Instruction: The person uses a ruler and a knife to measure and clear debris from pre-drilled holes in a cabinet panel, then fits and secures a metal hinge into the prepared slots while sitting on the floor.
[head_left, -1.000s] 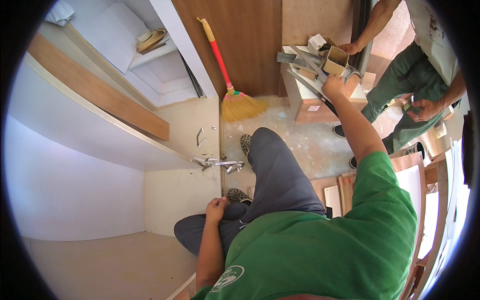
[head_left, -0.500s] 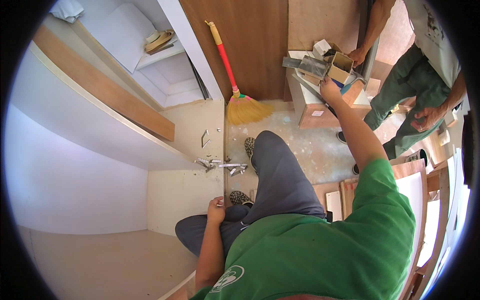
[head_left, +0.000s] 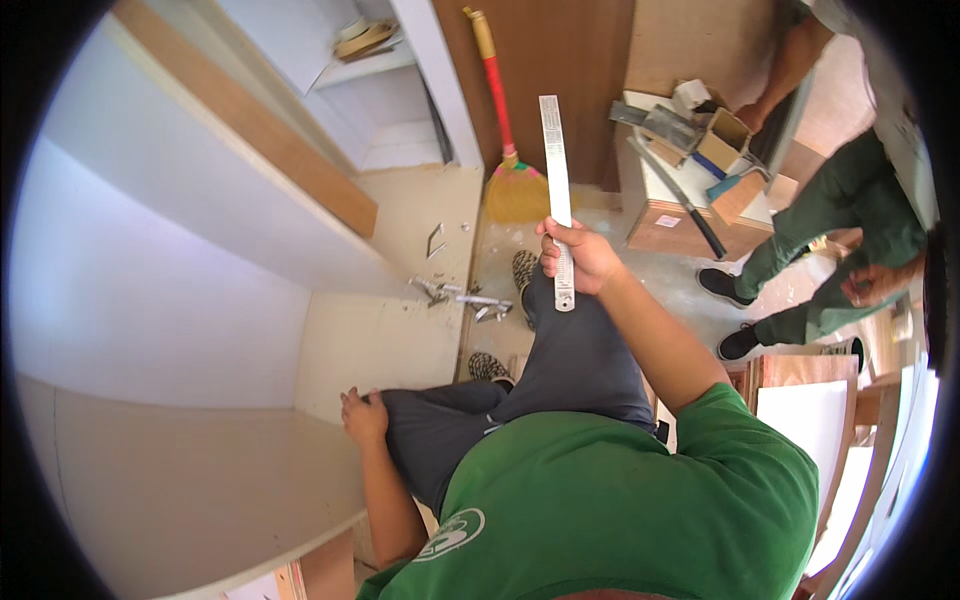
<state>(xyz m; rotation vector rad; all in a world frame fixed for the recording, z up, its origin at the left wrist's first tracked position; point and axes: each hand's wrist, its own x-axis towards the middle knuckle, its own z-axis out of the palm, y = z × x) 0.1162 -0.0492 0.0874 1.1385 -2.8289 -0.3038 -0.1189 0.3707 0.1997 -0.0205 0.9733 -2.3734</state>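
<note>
My right hand (head_left: 588, 262) grips a steel ruler (head_left: 556, 160) near its lower end. The ruler stands out over my thigh, its long silvery part pointing away from me, and a small hole shows at the near end. Beside my bent left knee is my left hand (head_left: 365, 418), its fingers apart and nothing visible in them. It lies against the dark trousers, next to the pale cabinet board (head_left: 340, 350). Farther along that board lie several bits of metal hardware and pale scraps (head_left: 440, 290).
A yellow-bristled broom (head_left: 500, 100) leans on a brown panel. On a small cabinet (head_left: 650, 205) at the right sit a cardboard box (head_left: 722, 140), a curved dark-handled tool (head_left: 690, 205) and other tools. Another person in green trousers (head_left: 815, 230) stands beside it, one hand at the box.
My right hand has come back from the small cabinet, now with the steel ruler in it. My left hand has moved left to beside the knee, and its fingers have opened from a pinch.
</note>
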